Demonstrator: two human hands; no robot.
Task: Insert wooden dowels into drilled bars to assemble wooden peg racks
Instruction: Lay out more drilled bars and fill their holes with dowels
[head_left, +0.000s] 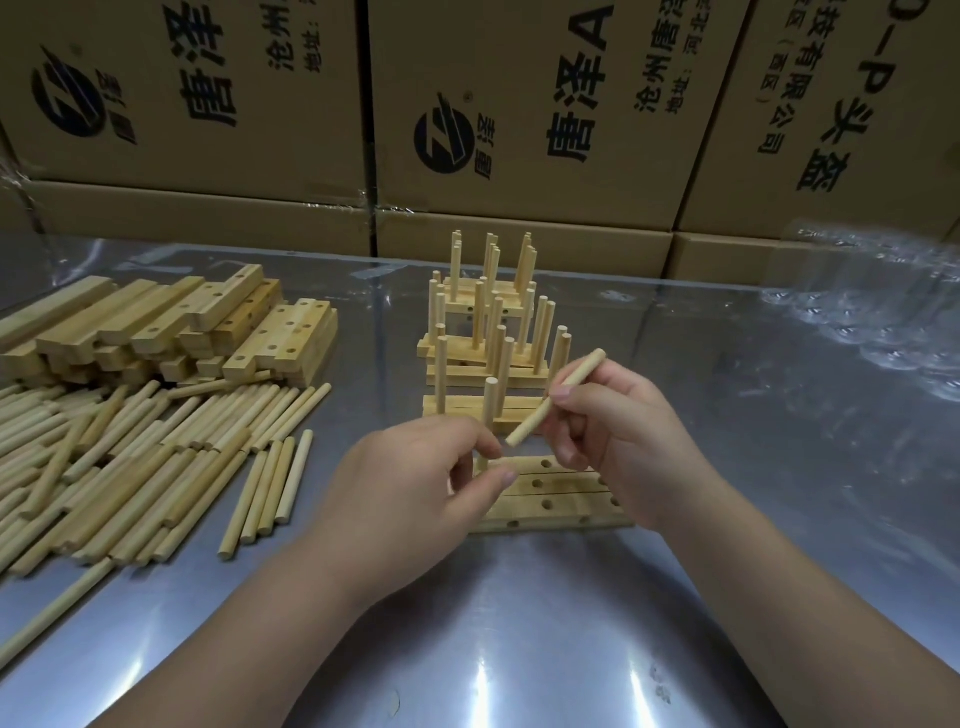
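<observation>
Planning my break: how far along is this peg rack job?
Done: several pegged racks stacked behind. In hand: right hand holds a dowel by the drilled bars, visible holes empty; left hand seems to pinch an upright dowel. Left: piles of loose dowels and spare bars.

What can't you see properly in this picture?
All in the head view:
- Left ends of the drilled bars: hidden under the left hand.
- Whether the left hand's grip holds a peg: its own fingers cover it.
- Loose dowels: pile cut off by the left edge.
- Rear finished racks: hidden behind the front ones.
- Cardboard box print: cut off by the top edge.
</observation>
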